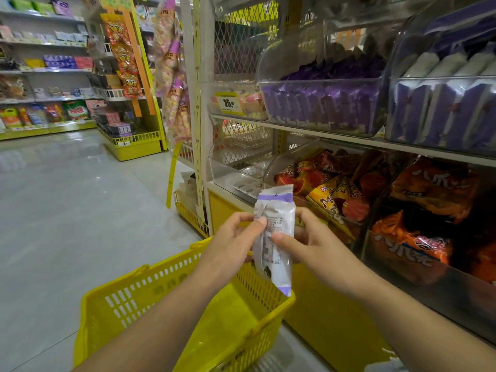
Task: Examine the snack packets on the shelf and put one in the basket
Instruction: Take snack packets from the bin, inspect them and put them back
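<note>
I've got the packet [273,237] upright between left hand [230,242] and right hand [311,245], both pinching it, over the far right corner of the basket [161,291]. Shelf [335,136] stands just right of it, upper bin [319,103] above lower bin [330,191]. Floor [67,210] to the left, far shelves [43,76] behind.

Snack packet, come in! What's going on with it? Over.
Holding: left hand and right hand pinch the snack packet. Packet upright above the yellow basket, not in yet. Nothing between them.
</note>
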### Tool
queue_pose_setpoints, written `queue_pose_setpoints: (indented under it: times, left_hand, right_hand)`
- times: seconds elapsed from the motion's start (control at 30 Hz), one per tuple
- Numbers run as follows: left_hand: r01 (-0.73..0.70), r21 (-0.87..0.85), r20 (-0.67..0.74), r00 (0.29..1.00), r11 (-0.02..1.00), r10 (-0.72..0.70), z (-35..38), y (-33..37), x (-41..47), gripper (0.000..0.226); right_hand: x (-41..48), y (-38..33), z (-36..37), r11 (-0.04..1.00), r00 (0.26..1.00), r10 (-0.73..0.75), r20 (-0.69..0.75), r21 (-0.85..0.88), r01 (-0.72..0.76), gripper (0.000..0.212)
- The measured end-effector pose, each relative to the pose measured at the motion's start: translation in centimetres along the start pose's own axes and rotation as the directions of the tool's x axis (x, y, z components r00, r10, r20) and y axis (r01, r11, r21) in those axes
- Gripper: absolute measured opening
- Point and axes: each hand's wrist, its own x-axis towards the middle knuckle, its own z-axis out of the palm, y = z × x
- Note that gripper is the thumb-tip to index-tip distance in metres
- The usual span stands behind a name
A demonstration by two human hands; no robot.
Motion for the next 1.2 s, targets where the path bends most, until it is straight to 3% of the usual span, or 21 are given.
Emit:
queue_pose_setpoints:
  times: [0.1,0.23,0.3,0.4,0.5,0.6,0.67,0.77,0.87,0.93,1.0,1.07,1.1,1.2]
  left_hand:
    - [-0.126,0.012,0.059,0.99,0.992,0.125,0.1,1.1,0.1,0.022]
    - [-0.232,0.068,0.204,0.955,0.97,0.215,-0.5,3.5,-0.2,0.063]
    - [-0.264,-0.006,0.172,0.95,0.965,0.261,0.0,4.7,-0.6,0.065]
    - [-0.376,-0.131,-0.009,0.926,0.917,0.379,2.1,6.8,-1.4,0.054]
    - [-0.511,-0.199,-0.179,0.858,0.836,0.482,4.5,10.1,-2.0,0.045]
    - [-0.618,-0.208,-0.219,0.785,0.758,0.58,6.5,14.5,-1.9,0.037]
    - [-0.68,-0.15,-0.146,0.734,0.718,0.664,8.0,17.5,-1.9,0.033]
    - [-0.716,-0.077,0.034,0.693,0.693,0.72,10.2,20.9,-1.4,0.042]
    - [-0.743,0.127,0.044,0.666,0.657,0.744,11.5,23.2,-0.2,0.048]
    - [-0.744,0.231,0.021,0.649,0.628,0.761,11.9,24.2,1.2,0.046]
    - [-0.766,0.361,0.053,0.587,0.533,0.808,12.4,24.9,2.8,0.043]
    - [-0.788,0.44,0.127,0.529,0.43,0.839,13.0,25.6,4.5,0.044]
    - [-0.797,0.46,0.164,0.511,0.393,0.844,13.4,25.9,5.4,0.045]
    - [-0.819,0.48,0.237,0.466,0.315,0.853,15.0,27.0,8.4,0.048]
  right_hand:
    - [0.1,-0.8,-0.7,0.994,0.988,-0.105,-0.115,-0.01,0.105,0.04]
    - [-0.6,-2.4,-1.5,0.978,0.95,-0.141,-0.279,0.11,0.177,0.05]
    - [-1.4,-3.8,-1.7,0.953,0.932,-0.142,-0.333,0.21,0.22,0.053]
    - [-2.5,-6.2,-2.3,0.922,0.898,-0.138,-0.417,0.276,0.27,0.07]
    - [-3.4,-9.7,-3.8,0.923,0.866,-0.199,-0.458,0.21,0.323,0.077]
    - [-3.8,-13.8,-6.0,0.913,0.844,-0.286,-0.453,0.139,0.384,0.062]
    - [-3.7,-16.3,-7.8,0.909,0.825,-0.319,-0.466,0.097,0.406,0.051]
    - [-3.2,-19.1,-10.9,0.94,0.843,-0.29,-0.454,0.032,0.34,0.052]
    - [-2.8,-21.4,-14.4,0.949,0.883,-0.267,-0.386,-0.264,0.172,0.052]
    - [-2.6,-23.1,-17.0,0.806,0.884,-0.298,-0.361,-0.592,0.03,0.051]
    - [-2.1,-24.9,-19.6,0.459,0.879,-0.34,-0.335,-0.875,-0.156,0.051]
    - [-1.5,-26.2,-21.8,0.175,0.894,-0.322,-0.31,-0.948,-0.266,0.042]
    - [-1.1,-26.7,-22.7,0.108,0.901,-0.3,-0.312,-0.95,-0.293,0.037]
    - [0.0,-27.6,-24.5,0.059,0.914,-0.227,-0.336,-0.942,-0.332,0.032]
